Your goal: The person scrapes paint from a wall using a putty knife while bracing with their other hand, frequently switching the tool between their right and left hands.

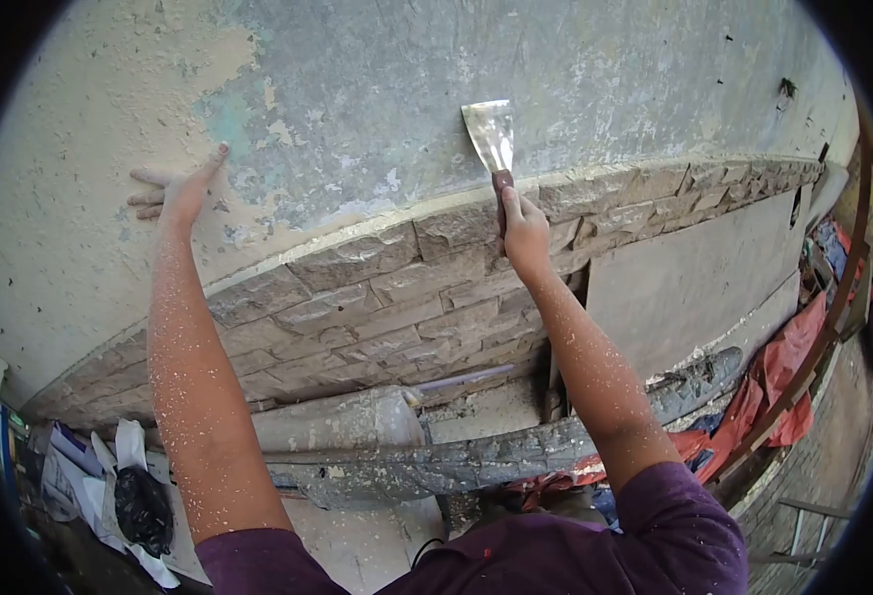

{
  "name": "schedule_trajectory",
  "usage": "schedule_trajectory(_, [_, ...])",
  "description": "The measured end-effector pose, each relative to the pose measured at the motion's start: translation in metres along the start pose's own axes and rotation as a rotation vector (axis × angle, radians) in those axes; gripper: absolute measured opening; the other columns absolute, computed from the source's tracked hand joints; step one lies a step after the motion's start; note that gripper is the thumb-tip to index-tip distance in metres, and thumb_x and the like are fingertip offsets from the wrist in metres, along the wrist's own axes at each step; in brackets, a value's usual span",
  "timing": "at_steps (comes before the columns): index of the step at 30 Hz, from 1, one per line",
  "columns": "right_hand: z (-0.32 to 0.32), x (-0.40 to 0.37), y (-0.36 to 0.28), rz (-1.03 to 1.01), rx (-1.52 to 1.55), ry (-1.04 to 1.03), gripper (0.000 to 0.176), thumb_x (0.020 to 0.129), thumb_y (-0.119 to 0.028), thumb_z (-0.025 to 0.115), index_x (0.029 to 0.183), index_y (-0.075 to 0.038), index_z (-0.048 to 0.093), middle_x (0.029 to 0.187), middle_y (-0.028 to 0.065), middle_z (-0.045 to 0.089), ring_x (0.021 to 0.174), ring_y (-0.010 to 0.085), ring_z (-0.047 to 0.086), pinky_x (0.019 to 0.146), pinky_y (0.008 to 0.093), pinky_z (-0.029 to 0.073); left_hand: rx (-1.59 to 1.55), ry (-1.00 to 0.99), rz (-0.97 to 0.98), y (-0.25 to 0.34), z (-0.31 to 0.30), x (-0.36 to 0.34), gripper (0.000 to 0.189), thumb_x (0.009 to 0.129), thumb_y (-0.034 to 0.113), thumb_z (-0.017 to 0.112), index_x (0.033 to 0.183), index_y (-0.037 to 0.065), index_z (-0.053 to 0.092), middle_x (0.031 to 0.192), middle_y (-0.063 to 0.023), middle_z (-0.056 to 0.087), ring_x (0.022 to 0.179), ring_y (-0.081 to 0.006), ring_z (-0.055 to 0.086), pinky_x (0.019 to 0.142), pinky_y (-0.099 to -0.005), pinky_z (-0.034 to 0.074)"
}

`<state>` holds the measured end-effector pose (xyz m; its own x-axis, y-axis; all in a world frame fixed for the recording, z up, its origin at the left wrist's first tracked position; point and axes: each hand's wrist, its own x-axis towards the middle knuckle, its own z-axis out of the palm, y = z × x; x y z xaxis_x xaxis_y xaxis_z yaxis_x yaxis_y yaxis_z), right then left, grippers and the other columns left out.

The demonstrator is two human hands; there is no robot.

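Note:
My right hand [527,230] is wrapped round the dark handle of a paint scraper [492,137], whose wide metal blade points up at the wall. Around the blade the wall [377,89] is bare grey with scattered pale flecks. My left hand [181,193] lies against the wall with its fingers spread, on the cream paint [99,109] near the ragged edge where it has peeled. A greenish patch [228,119] shows just above that hand. Pale flakes cling to both forearms.
Below the wall runs a band of rough stone cladding [357,288] with a ledge along its top. A flat panel [694,263] stands to the right. Lower down are a dusty grey sheet [387,471], red tarpaulin [789,337], a black plastic bag [143,508] and papers [74,476].

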<state>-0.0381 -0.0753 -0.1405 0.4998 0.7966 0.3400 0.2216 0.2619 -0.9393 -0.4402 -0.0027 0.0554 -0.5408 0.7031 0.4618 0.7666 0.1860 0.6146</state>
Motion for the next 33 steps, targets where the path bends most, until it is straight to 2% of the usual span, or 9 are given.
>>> schedule_trajectory(7, [0.001,0.029,-0.101,-0.05,0.236,-0.108,0.041,0.1,-0.039,0.044,0.075,-0.007,0.051,0.057,0.0003,0.048,0.042,0.01,0.045,0.038,0.0265,0.036,-0.003,-0.052,-0.019,0.003,-0.003,-0.002,0.154,0.054,0.078,0.073,0.142,0.003,-0.03,0.142,-0.0402,-0.029,0.134,-0.0575,-0.021,0.103,-0.0738,0.007])
schedule_trajectory(12, [0.046,-0.051,0.017,-0.045,-0.064,-0.134,0.042,0.099,-0.036,0.049,0.075,-0.001,0.055,0.053,0.0048,0.053,0.038,0.0137,0.05,0.037,0.0295,0.038,-0.033,-0.062,-0.039,0.006,-0.008,-0.007,0.156,0.053,0.076,0.075,0.142,0.002,-0.029,0.142,-0.04,-0.029,0.134,-0.0579,-0.02,0.103,-0.0738,0.007])
schedule_trajectory(15, [0.066,-0.051,-0.075,0.053,0.013,-0.359,0.043,0.097,-0.036,0.053,0.077,0.001,0.057,0.061,0.0112,0.062,0.049,0.0197,0.061,0.048,0.034,0.046,-0.049,-0.096,-0.038,0.007,-0.014,-0.014,0.155,0.053,0.076,0.075,0.142,0.002,-0.03,0.142,-0.0399,-0.029,0.134,-0.0576,-0.022,0.103,-0.0736,0.008])
schedule_trajectory(19, [0.114,-0.033,-0.103,-0.11,0.201,-0.442,0.041,0.097,-0.035,0.053,0.076,0.0,0.054,0.058,0.0086,0.06,0.043,0.0156,0.057,0.042,0.0314,0.043,-0.091,-0.119,-0.009,0.011,-0.015,-0.021,0.154,0.056,0.075,0.074,0.14,0.003,-0.032,0.14,-0.0405,-0.032,0.132,-0.0573,-0.025,0.106,-0.0714,0.008])
schedule_trajectory(21, [0.128,-0.055,-0.044,-0.234,-0.036,-0.337,0.037,0.096,-0.031,0.054,0.08,0.002,0.056,0.064,0.0212,0.06,0.06,0.0386,0.062,0.055,0.0452,0.045,-0.089,-0.117,0.007,0.011,-0.018,-0.02,0.154,0.056,0.075,0.074,0.14,0.003,-0.034,0.14,-0.0406,-0.032,0.132,-0.057,-0.026,0.106,-0.071,0.007])
schedule_trajectory(23, [0.136,-0.078,-0.009,-0.228,-0.131,-0.287,0.041,0.099,-0.033,0.05,0.074,-0.001,0.055,0.056,0.0087,0.056,0.043,0.0193,0.053,0.045,0.0345,0.042,-0.098,-0.1,0.011,0.009,-0.017,-0.018,0.154,0.056,0.075,0.074,0.139,0.003,-0.034,0.139,-0.0405,-0.032,0.132,-0.0569,-0.026,0.106,-0.0707,0.006])
schedule_trajectory(26, [0.156,-0.069,-0.071,-0.413,-0.177,-0.11,0.044,0.098,-0.036,0.05,0.072,0.0,0.056,0.056,0.0125,0.056,0.05,0.0267,0.057,0.052,0.0386,0.043,-0.093,-0.106,0.016,0.007,-0.014,-0.015,0.154,0.056,0.075,0.074,0.139,0.003,-0.035,0.139,-0.0404,-0.033,0.132,-0.0568,-0.026,0.107,-0.0703,0.006])
schedule_trajectory(29, [0.156,-0.066,-0.092,-0.282,-0.147,-0.178,0.044,0.097,-0.036,0.05,0.076,0.001,0.057,0.058,0.0153,0.057,0.058,0.0327,0.059,0.058,0.0412,0.044,-0.081,-0.14,0.013,0.005,-0.011,-0.013,0.155,0.056,0.076,0.073,0.138,0.003,-0.036,0.139,-0.0404,-0.033,0.132,-0.0566,-0.027,0.107,-0.0699,0.005])
schedule_trajectory(33, [0.145,-0.079,-0.03,-0.119,-0.056,-0.253,0.044,0.099,-0.035,0.049,0.073,-0.001,0.056,0.054,0.0065,0.056,0.043,0.0178,0.054,0.045,0.0339,0.041,-0.076,-0.152,0.002,0.005,-0.013,-0.015,0.154,0.057,0.076,0.073,0.138,0.003,-0.036,0.139,-0.0401,-0.034,0.132,-0.0564,-0.028,0.107,-0.0689,0.005])
